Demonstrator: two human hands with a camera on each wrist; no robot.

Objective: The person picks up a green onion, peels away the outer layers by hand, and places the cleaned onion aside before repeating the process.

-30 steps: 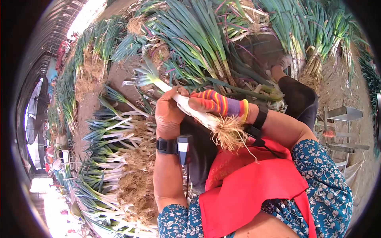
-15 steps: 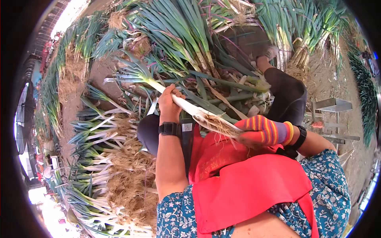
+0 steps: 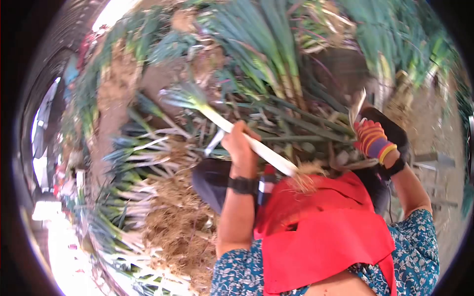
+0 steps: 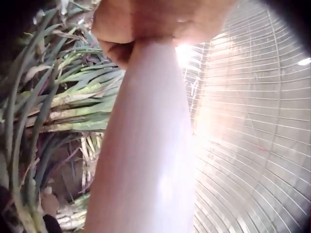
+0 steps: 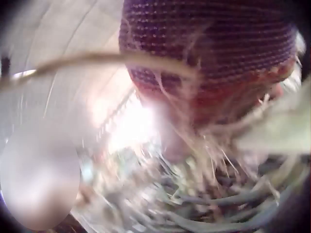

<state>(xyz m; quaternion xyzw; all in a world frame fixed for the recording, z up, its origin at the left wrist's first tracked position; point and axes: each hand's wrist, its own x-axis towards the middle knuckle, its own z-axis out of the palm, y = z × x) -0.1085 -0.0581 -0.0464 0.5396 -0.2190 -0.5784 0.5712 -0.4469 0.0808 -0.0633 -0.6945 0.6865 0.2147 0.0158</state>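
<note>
My bare left hand grips a long leek round its white shank, with the trimmed green top slanting up to the left. Its roots hang over the red apron. In the left wrist view the smooth shank runs down from the fist. Off to the right, well apart from the leek, my right hand in a striped knit glove holds a pale strip of peeled outer leaf. The right wrist view is blurred, with thin roots hanging below the glove.
Leeks with roots lie in a long row on the left. Tall leek bunches stand ahead. Loose green leaves litter the ground between the knees. A metal stand is at the right.
My right hand has gone from the shank to the root end, then away to the far right with a peeled strip. The leek stays in my left hand, its shank now cleaner and whiter.
</note>
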